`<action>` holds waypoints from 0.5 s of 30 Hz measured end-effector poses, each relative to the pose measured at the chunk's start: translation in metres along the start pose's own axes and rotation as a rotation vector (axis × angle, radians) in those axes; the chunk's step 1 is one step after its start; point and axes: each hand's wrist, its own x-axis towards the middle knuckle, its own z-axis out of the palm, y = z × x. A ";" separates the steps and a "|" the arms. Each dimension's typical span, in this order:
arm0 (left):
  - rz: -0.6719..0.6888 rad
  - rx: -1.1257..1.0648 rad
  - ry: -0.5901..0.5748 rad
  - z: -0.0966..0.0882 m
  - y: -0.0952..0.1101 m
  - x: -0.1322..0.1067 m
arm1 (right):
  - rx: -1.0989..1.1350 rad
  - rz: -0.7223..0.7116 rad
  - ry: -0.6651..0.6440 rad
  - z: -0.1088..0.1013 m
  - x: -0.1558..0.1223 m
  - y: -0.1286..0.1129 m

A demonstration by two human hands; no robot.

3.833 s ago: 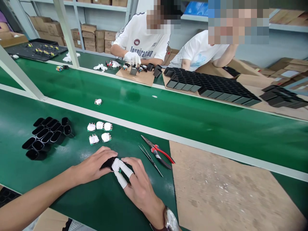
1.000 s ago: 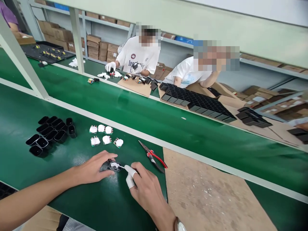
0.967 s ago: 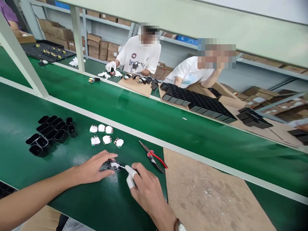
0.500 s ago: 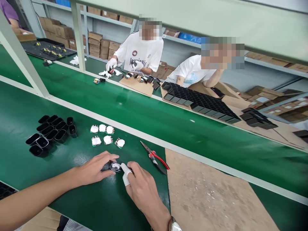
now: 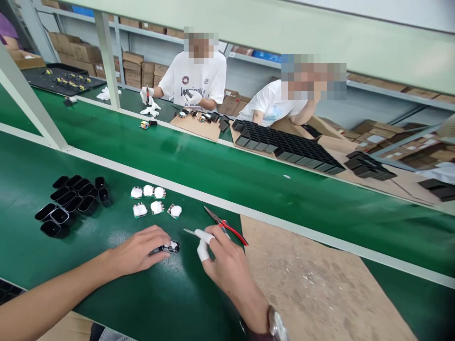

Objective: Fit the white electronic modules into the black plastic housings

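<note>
My left hand (image 5: pixel 144 248) is closed around a small black plastic case (image 5: pixel 175 247), which lies on the green table. Its open end faces right, and a circuit board with white material shows inside. To the right of the case, my right hand (image 5: pixel 222 260) wears white finger cots on two fingers. It pinches a thin, pale, pointed tool (image 5: pixel 189 231), whose tip is apart from the case; the rest is hidden in the fingers. Several small circuit boards topped with white material (image 5: pixel 157 207) lie in two rows beyond my left hand. Red-and-black long-nose pliers (image 5: pixel 231 230) lie behind my right hand.
Several empty black cases (image 5: pixel 73 204) stand grouped at left. A brown board (image 5: pixel 313 279) lies at right. Past a white rail (image 5: pixel 199 200) runs a green belt (image 5: pixel 199 156). Two people sit across it, near rows of black cases (image 5: pixel 284 147). A slanted post (image 5: pixel 31 99) rises at left.
My right hand has moved right, drawing the thin tool away from the case. My left hand stays on the case. Across the belt, a co-worker's gloved hand has lifted a red-handled tool.
</note>
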 end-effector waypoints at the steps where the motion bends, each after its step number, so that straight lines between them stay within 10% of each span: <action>1: -0.041 0.005 0.005 0.001 0.000 -0.001 | -0.023 0.034 0.001 0.006 -0.001 0.007; 15: 0.073 0.005 0.024 0.000 0.002 -0.001 | -0.051 0.084 0.011 0.051 -0.011 0.019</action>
